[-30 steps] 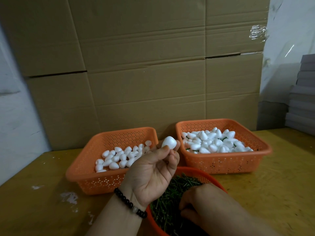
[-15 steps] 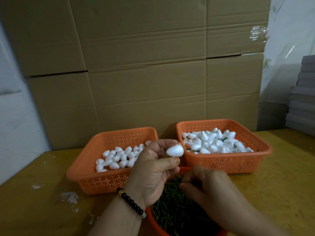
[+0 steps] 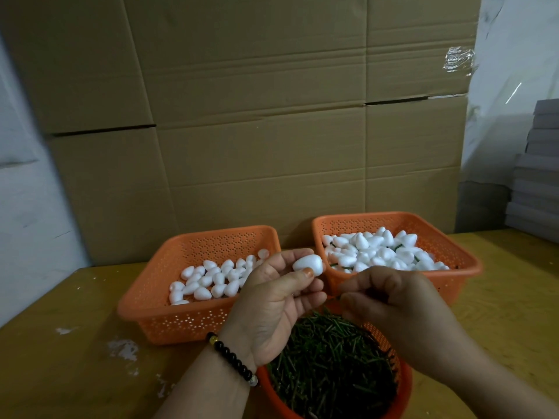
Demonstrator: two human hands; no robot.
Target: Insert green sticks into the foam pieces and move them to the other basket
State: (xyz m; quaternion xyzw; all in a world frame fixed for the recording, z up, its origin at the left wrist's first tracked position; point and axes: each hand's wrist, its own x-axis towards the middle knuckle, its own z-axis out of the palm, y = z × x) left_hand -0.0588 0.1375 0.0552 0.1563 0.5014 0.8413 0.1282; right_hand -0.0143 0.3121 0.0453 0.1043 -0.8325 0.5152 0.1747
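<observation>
Item: one white foam piece, pinched between thumb and fingertips of the left hand, raised above the near edges of the two orange baskets; a second ago it stood upright at the fingertips, now it lies turned on its side with one end facing right. Left grip: clamped on the foam piece. Right hand: a second ago down in the round bowl of green sticks, now lifted clear of it and brought just beside the left hand, fingers curled together as for a pinch; whether a stick is held cannot be told, since none shows between the fingertips. Left basket: loose foam pieces without sticks, part full. Right basket: heaped foam pieces with green stems showing among them, so judged the receiving one. All three containers rest on the yellow surface before a cardboard wall. Reading of the change: picking is likely done and the insertion step is at hand; transfer to the right basket is not yet done.
</observation>
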